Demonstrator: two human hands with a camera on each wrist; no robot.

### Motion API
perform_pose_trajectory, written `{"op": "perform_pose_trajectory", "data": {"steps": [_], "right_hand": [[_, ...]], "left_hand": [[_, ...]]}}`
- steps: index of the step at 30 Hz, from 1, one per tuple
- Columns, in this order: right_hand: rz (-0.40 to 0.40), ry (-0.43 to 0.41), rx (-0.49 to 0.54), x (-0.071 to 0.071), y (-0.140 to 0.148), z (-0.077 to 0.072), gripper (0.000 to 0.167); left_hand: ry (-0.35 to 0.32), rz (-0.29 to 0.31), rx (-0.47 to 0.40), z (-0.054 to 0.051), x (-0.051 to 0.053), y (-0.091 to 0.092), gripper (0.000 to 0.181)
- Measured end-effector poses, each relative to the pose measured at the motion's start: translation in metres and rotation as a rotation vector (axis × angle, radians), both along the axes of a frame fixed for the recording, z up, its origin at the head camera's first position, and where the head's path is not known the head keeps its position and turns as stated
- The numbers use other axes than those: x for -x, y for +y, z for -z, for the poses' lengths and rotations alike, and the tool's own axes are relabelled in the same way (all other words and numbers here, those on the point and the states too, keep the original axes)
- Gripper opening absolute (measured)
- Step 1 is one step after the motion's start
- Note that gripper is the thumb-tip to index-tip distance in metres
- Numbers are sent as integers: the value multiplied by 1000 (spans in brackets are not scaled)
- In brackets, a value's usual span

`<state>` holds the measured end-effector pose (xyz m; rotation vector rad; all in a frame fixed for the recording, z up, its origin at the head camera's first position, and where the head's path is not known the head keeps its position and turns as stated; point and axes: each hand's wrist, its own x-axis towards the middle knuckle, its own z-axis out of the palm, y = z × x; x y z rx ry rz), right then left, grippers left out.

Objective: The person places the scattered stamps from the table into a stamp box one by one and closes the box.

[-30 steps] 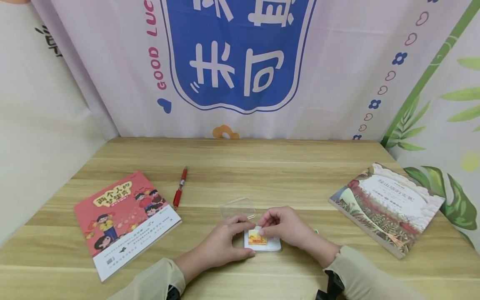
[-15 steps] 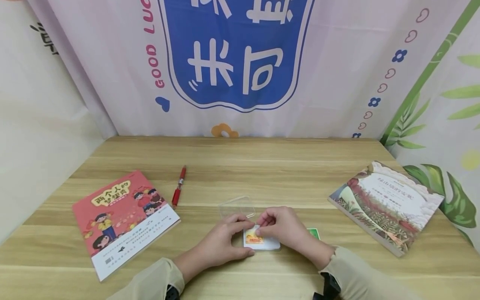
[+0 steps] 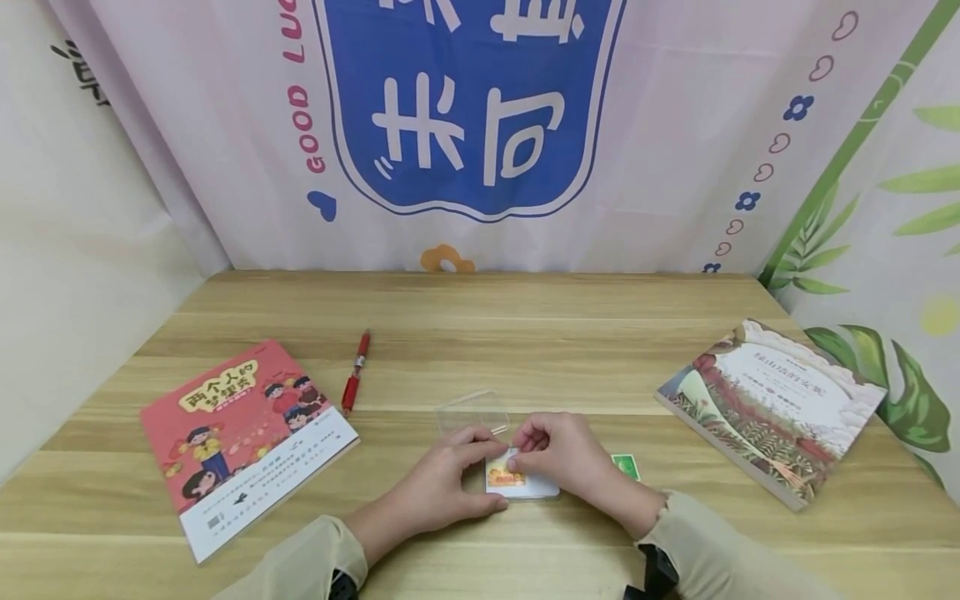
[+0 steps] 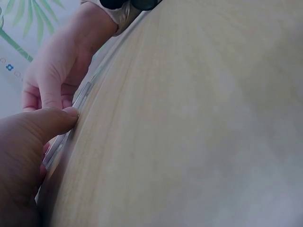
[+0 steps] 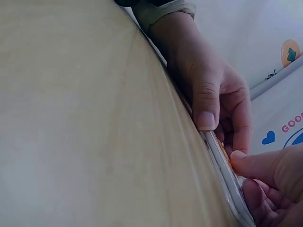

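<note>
In the head view a small white case point(image 3: 542, 487) lies flat at the table's front middle, with a yellow-orange picture piece point(image 3: 504, 476) on its left part. My left hand point(image 3: 438, 483) grips the case's left side, thumb at the near edge and fingers at the far edge. My right hand point(image 3: 573, 462) has its thumb on the picture piece, fingers curled beside it; the right wrist view shows the orange edge point(image 5: 222, 150) under that thumb. Part of the piece is hidden by the fingers.
A clear lid point(image 3: 474, 410) lies just beyond the hands. Partly behind the right wrist is a green card point(image 3: 626, 467). A red pen point(image 3: 356, 371) and a red book point(image 3: 247, 442) lie left, another book point(image 3: 772, 408) right. A printed curtain point(image 3: 660, 167) hangs behind the table.
The picture piece has shifted left on the case, toward my left hand, and my right hand has moved slightly left with it. More of the green card shows. My left hand keeps its grip.
</note>
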<state>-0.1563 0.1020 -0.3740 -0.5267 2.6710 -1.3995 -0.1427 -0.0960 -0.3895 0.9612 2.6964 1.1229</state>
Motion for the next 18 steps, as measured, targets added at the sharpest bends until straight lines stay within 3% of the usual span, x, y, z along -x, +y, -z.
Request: {"op": "perform_pose_trajectory", "data": {"steps": [8,18], "right_hand": [[4,-32,148,1,10,-6,17],[119,-121,217,1,30,-25,17]], "left_hand": [[-23,-8,14,-1,0,0,51],[-38,-3,24,-4,0,0,51]]}}
